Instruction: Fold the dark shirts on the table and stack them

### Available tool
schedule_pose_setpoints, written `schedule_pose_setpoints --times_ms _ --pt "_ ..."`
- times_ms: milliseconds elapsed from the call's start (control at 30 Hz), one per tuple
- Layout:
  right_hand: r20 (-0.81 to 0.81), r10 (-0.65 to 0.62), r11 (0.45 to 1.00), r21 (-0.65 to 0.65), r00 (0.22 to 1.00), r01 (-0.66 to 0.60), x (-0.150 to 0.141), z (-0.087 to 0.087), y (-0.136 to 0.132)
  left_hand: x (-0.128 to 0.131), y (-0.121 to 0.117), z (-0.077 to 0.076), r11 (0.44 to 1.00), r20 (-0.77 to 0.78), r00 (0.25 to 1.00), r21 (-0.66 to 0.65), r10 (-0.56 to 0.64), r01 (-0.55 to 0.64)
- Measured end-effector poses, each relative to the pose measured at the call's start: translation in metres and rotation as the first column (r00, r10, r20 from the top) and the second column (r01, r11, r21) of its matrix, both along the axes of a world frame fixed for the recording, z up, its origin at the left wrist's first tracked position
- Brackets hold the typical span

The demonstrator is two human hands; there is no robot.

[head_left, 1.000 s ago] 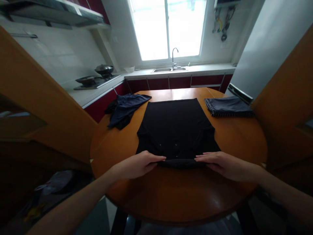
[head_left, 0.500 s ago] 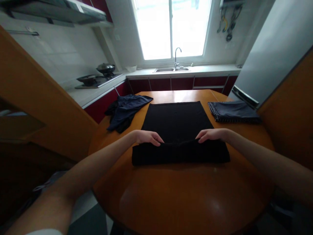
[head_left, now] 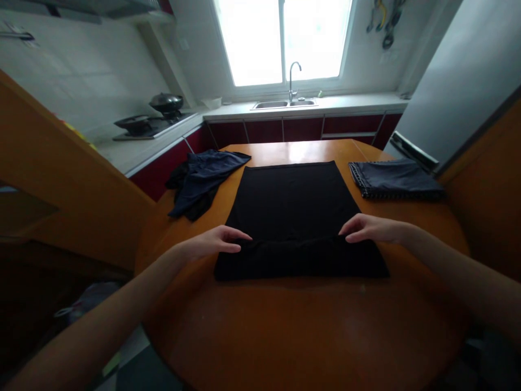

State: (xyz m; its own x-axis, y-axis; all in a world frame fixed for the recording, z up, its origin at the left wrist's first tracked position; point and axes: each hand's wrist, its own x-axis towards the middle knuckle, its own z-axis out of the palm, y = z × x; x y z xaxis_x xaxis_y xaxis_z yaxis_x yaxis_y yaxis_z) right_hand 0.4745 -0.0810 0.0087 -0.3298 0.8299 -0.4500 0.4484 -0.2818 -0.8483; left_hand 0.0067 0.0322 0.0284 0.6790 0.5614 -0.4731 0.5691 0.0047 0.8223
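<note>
A black garment [head_left: 291, 206] lies flat in the middle of the round wooden table [head_left: 293, 331]. Its near end is folded over into a thick band along the front. My left hand [head_left: 215, 243] rests on the left end of that fold, fingers stretched out and pointing right. My right hand [head_left: 366, 228] rests on the right end of the fold, fingers extended leftward with their tips on the cloth. Neither hand grips the fabric.
A crumpled dark blue garment [head_left: 201, 182] hangs over the table's left rim. A folded grey-blue garment [head_left: 394, 179] lies at the right rear. Behind are a counter with a sink [head_left: 283, 103], a stove with pans [head_left: 152, 119] and a grey fridge [head_left: 443, 92].
The near end of the black garment was lifted and folded forward onto itself. My hands have since let go of the fold and slid apart toward its two ends.
</note>
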Motion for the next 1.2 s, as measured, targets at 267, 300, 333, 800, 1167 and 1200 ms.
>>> schedule_pose_setpoints --times_ms 267,300,333,800,1167,1200 --pt "0.023 -0.154 0.972 0.183 0.988 0.147 -0.012 -0.003 -0.008 0.017 -0.005 -0.011 0.943 0.061 0.966 0.206 0.252 -0.26" --pt "0.026 -0.172 0.964 0.211 0.985 0.163 -0.01 -0.001 -0.007 0.017 -0.003 -0.007 0.937 0.069 0.961 0.214 0.267 -0.276" --pt "0.03 -0.186 0.955 0.24 0.982 0.174 -0.008 0.002 -0.006 0.017 0.0 -0.002 0.931 0.079 0.958 0.226 0.277 -0.288" --pt "0.201 -0.224 0.95 0.262 0.954 0.168 0.005 -0.007 0.094 0.047 0.093 -0.014 0.897 -0.013 0.905 0.144 0.425 -0.419" --pt "0.287 -0.159 0.944 0.324 0.945 0.06 0.01 -0.019 0.131 0.064 0.133 -0.016 0.895 -0.096 0.938 0.345 0.334 -0.283" --pt "0.294 -0.156 0.942 0.331 0.943 0.053 0.009 -0.02 0.134 0.066 0.136 -0.017 0.897 -0.11 0.942 0.356 0.317 -0.26"
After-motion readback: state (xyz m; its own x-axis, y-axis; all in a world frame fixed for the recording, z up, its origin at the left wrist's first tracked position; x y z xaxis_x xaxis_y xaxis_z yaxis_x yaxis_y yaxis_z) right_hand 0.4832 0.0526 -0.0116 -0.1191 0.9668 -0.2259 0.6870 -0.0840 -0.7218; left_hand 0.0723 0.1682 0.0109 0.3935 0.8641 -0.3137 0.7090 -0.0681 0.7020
